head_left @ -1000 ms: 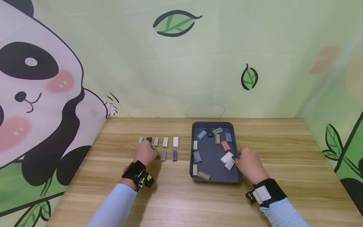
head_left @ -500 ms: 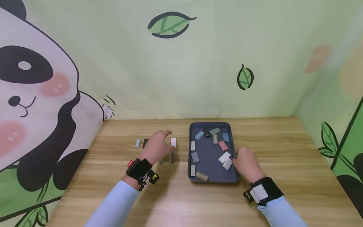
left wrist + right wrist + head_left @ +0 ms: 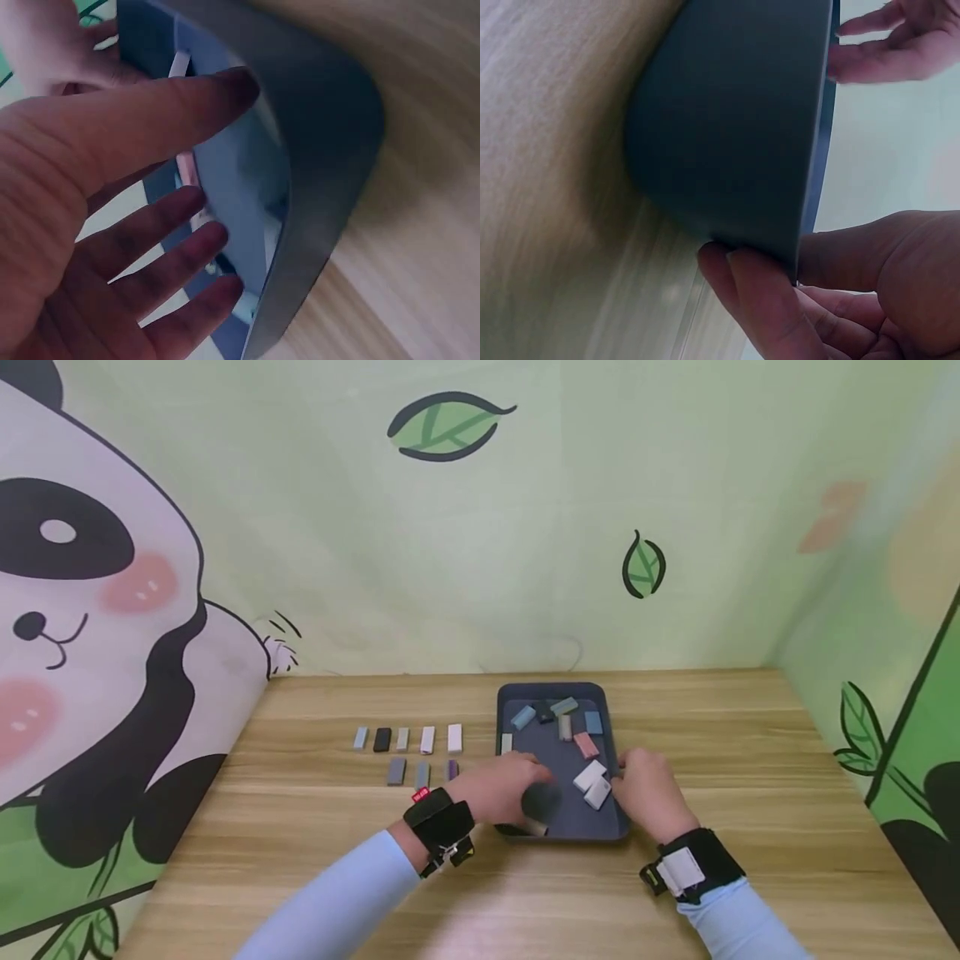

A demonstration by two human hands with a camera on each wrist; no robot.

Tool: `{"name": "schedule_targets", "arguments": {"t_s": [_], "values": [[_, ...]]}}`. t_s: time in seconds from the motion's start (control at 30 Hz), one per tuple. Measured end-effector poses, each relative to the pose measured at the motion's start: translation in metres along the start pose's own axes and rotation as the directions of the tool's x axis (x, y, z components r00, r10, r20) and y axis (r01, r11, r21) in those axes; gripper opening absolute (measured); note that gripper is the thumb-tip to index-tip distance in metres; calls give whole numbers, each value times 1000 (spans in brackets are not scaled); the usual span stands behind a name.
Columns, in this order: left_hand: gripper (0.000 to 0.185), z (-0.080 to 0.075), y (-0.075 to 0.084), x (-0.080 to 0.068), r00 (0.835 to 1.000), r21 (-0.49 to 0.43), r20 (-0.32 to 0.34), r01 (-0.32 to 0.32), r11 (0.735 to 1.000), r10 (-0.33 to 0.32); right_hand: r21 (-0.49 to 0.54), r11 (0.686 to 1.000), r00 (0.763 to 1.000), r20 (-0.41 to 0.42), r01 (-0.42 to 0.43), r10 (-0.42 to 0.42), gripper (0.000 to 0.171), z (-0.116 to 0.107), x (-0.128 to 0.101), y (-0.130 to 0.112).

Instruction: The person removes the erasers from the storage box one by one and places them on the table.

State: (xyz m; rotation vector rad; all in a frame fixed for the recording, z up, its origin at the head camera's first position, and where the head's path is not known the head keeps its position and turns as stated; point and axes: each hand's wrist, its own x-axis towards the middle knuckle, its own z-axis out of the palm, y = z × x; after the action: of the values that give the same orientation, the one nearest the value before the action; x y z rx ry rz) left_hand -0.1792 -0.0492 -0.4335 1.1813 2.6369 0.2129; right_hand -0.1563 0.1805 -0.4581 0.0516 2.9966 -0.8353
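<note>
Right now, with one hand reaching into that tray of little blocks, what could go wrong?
1. The left hand hovers open over the tray's near corner; it could knock neighbouring blocks, like the white block.
2. The right hand pinches the tray's rim; a tug might slide the tray.
3. The sleeve could sweep the sorted row on the table.

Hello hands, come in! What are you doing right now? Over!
Left hand open, fingers spread over the tray. Right hand grips tray's right rim. Small blocks loose inside. Nothing in the way.
</note>
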Motion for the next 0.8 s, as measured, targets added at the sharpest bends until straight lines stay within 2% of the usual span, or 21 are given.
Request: {"name": "schedule_targets", "arguments": {"t_s": [0.1,0.3,0.8], "values": [[49,7,3,5,998,3,54,-13,1000,13,1,1000,1000,3,-1,1,26,1,0,1],[37,15,8,13,996,26,81,-32,999,30,4,1000,1000,7,-10,10,27,2,0,1],[29,13,17,25,991,-9,136,15,1000,-14,3,1000,1000,11,-26,26,29,0,1,1]]}}
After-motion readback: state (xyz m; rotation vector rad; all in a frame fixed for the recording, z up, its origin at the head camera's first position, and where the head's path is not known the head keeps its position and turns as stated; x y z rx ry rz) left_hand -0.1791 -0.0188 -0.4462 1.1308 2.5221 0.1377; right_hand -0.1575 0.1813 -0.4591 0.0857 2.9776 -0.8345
